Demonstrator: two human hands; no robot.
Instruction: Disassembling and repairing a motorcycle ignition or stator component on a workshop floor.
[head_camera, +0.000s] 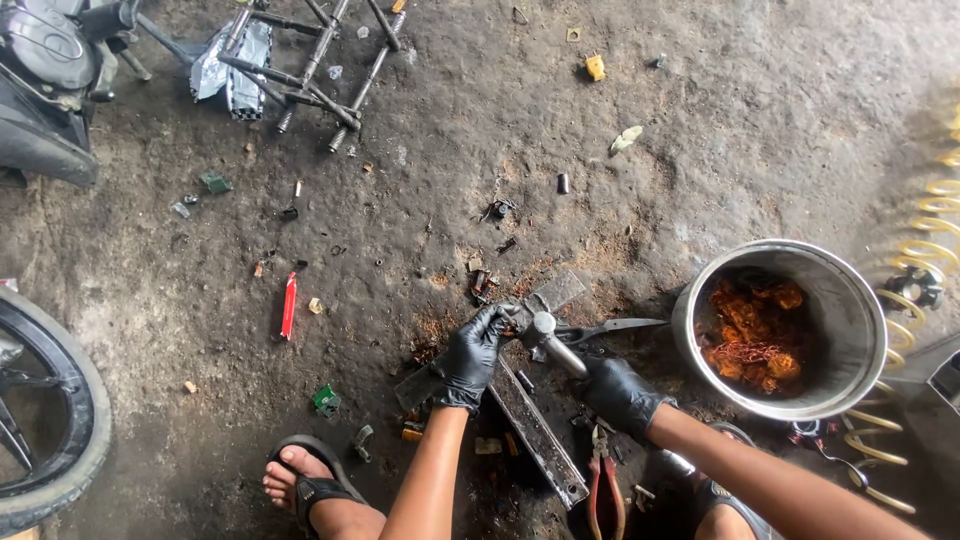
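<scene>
L hand (472, 352), black glove, sits centre frame w/ fingers closed on a small dark part, pinning it to the flat metal bar (535, 425); can't tell what the part is. R hand (620, 395), also gloved, is wrapped tight round the hammer (550, 338), head just beside the L fingertips. Steel pot (845, 300) of orange copper wire at right. Red-handled pliers (603, 480) bottom centre.

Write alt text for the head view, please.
Two black-gloved hands work on a dirty floor: the right hand holds a hammer over a metal bar that the left hand steadies. A steel pot of copper wire stands beside.
</scene>
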